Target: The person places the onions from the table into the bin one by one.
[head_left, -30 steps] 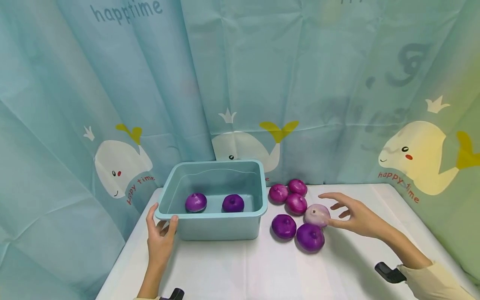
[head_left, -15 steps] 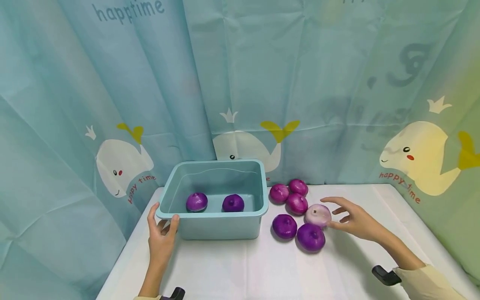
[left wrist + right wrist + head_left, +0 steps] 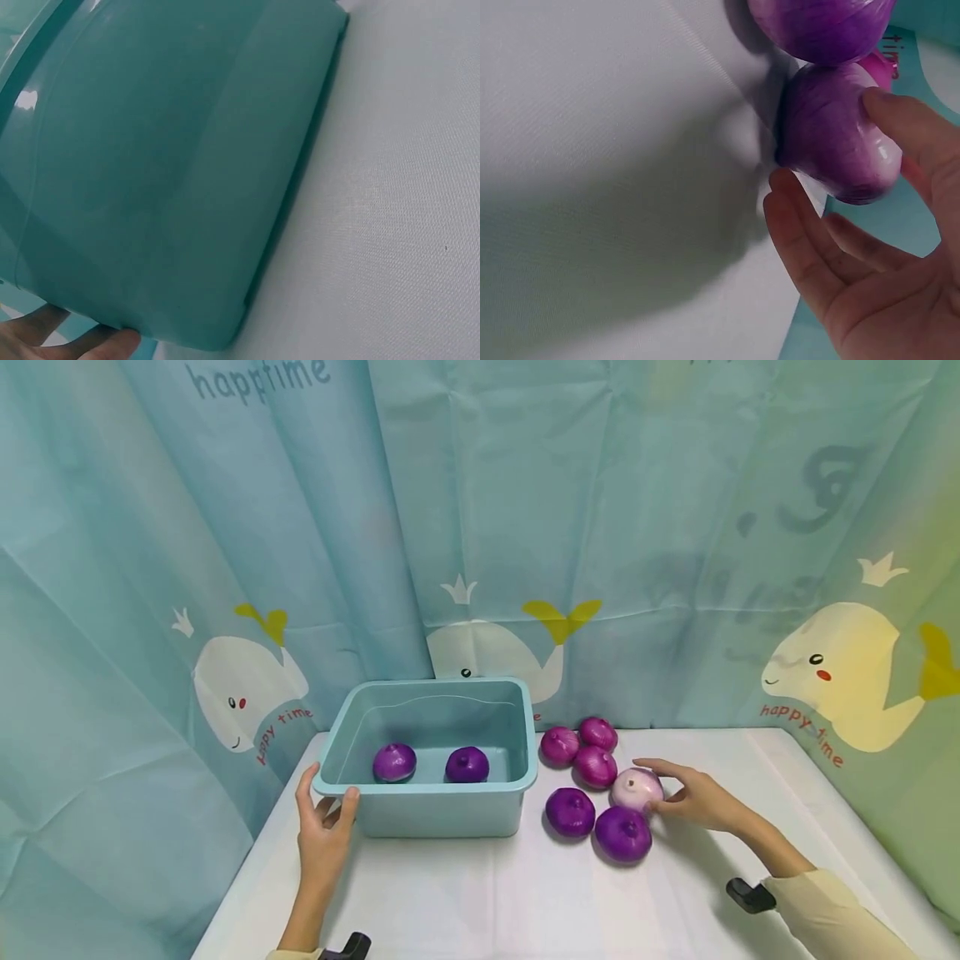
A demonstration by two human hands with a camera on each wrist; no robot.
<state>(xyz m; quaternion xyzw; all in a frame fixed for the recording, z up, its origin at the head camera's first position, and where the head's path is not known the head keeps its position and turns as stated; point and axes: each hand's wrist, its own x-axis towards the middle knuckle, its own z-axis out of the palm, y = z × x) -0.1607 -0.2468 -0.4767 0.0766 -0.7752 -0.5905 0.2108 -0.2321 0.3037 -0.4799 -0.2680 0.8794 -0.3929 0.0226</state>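
A teal plastic basin [image 3: 438, 817] stands on the white table and holds two purple onions [image 3: 393, 762] [image 3: 467, 764]. My left hand [image 3: 326, 802] grips its front left corner, thumb on the rim; the left wrist view shows the basin wall [image 3: 172, 165] with fingers [image 3: 67, 337] under it. To the right of the basin lie several loose purple onions [image 3: 569, 811]. My right hand [image 3: 654, 787] holds the pale purple onion [image 3: 636, 787] among them, index finger over its top and thumb low on its side. The right wrist view shows the same onion [image 3: 840, 135] between finger and thumb.
A teal curtain with whale prints [image 3: 495, 652] hangs close behind the table on all sides. A dark purple onion [image 3: 622, 833] touches the pale one at its front. White tabletop [image 3: 487, 893] stretches toward me. Black wrist mounts [image 3: 746, 895] sit on both forearms.
My right hand has moved left and down from beside the pale onion and has closed its finger and thumb onto it. The left hand and basin have stayed put.
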